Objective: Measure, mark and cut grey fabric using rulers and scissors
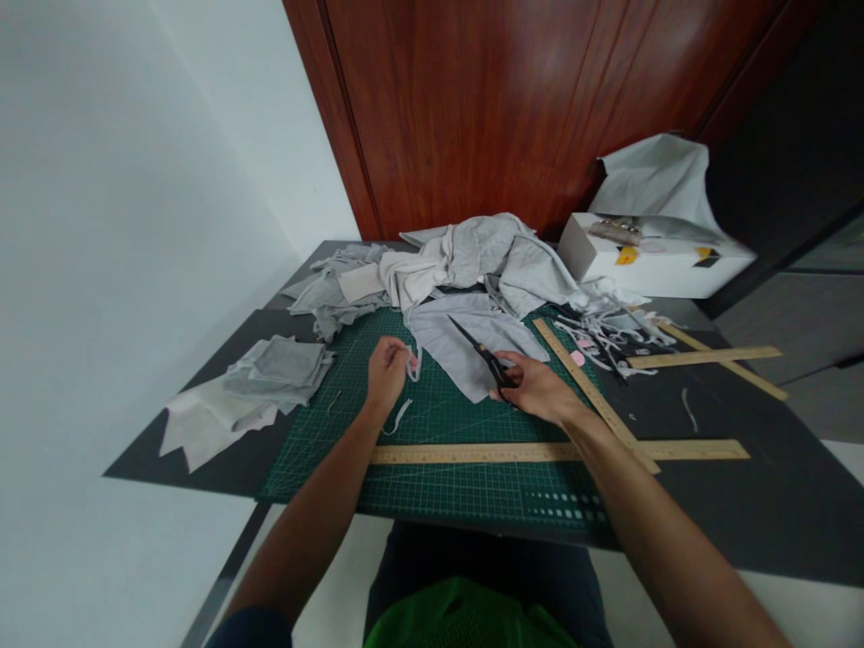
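Note:
My left hand (pixel 388 371) is closed in a pinch on a thin grey fabric strip (pixel 417 364), whose loose end hangs to the right of my fingers. My right hand (pixel 530 382) grips black-handled scissors (pixel 484 353), their dark blades pointing up and left over a grey fabric piece (pixel 465 337). That fabric lies partly on the green cutting mat (pixel 445 418). Below my left hand, a short cut strip (pixel 398 418) rests on the mat. Whether the scissor blades are slightly parted is hard to make out.
A wooden ruler (pixel 472 454) lies across the mat's front, and another ruler (pixel 594 391) slants over it at right. Crumpled grey cloth (pixel 472 252) is heaped at the back. Folded fabric pieces (pixel 276 373) sit left. Fabric scraps (pixel 611 324) and a white box (pixel 661 265) are at right.

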`<state>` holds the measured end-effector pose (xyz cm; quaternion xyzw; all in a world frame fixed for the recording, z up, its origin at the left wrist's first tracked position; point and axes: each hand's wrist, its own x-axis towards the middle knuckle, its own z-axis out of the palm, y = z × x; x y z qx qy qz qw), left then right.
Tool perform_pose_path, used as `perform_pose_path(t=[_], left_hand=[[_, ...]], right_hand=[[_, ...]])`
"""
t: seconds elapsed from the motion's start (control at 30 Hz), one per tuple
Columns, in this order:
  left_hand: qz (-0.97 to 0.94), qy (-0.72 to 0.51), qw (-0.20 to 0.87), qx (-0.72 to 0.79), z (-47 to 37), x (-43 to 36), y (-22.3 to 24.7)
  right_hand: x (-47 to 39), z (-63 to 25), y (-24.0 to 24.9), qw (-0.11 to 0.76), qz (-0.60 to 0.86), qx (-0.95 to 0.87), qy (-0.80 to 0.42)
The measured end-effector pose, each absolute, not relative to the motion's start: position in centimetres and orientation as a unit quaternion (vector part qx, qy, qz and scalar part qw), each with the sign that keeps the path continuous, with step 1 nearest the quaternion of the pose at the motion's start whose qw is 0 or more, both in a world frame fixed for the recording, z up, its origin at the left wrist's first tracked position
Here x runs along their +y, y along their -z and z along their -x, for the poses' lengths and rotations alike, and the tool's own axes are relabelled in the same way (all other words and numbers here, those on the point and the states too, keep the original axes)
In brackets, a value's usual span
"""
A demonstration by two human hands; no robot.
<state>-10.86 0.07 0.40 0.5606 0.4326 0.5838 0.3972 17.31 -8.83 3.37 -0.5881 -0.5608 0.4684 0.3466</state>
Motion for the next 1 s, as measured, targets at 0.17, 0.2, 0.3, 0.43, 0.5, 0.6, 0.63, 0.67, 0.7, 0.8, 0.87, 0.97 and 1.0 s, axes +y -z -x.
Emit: perform_pose_path(t=[0.17, 0.2, 0.3, 0.43, 0.5, 0.6, 0.63, 0.67, 0.7, 0.8, 0.87, 0.97, 1.0], left_hand=[[-0.664, -0.504, 0.284, 0.475, 11.4, 0.7, 0.9], [-0.694, -0.484, 0.250, 0.471, 11.5, 0.8, 1.1], [-0.785, -0.427, 0.132, 0.429, 11.7, 1.0, 1.8], [-0.851, -0.338, 0.059, 0.396, 11.2, 0.9, 2.1], [-0.869, -0.290, 0.063, 0.395, 10.9, 0.6, 1.9], [-0.885, -0.244, 0.076, 0.389, 10.5, -0.1, 1.1], [-0.886, -0.239, 0.080, 0.388, 10.4, -0.3, 0.8], [-0.886, -0.237, 0.084, 0.389, 10.3, -0.5, 0.5], [-0.885, -0.238, 0.087, 0.392, 10.2, -0.7, 0.2], [-0.872, -0.243, 0.086, 0.416, 10.0, -1.0, -0.3], [-0.858, -0.249, 0.083, 0.441, 10.0, -0.9, -0.4], [-0.848, -0.252, 0.087, 0.459, 10.1, -0.4, -0.7], [-0.850, -0.248, 0.091, 0.457, 10.1, -0.1, -0.9]], right_hand=[[-6.6, -16.9, -1.6, 0.344, 0.655, -0.618, -0.265], [-6.5, -16.9, -1.4, 0.341, 0.657, -0.626, -0.247], [-6.8, -17.0, -1.3, 0.324, 0.650, -0.653, -0.214], [-8.4, -17.0, -2.0, 0.259, 0.667, -0.673, -0.186], [-9.7, -17.0, -2.5, 0.229, 0.682, -0.672, -0.175], [-11.6, -17.1, -3.3, 0.200, 0.694, -0.671, -0.169], [-12.2, -17.3, -3.5, 0.196, 0.692, -0.673, -0.173], [-12.6, -17.4, -3.8, 0.195, 0.690, -0.673, -0.181], [-12.9, -17.5, -4.0, 0.199, 0.688, -0.672, -0.190], [-12.6, -17.7, -4.4, 0.242, 0.685, -0.656, -0.206], [-11.4, -17.5, -4.4, 0.290, 0.675, -0.645, -0.212], [-8.8, -16.9, -3.4, 0.355, 0.639, -0.635, -0.251], [-7.9, -16.6, -2.8, 0.372, 0.630, -0.628, -0.266]])
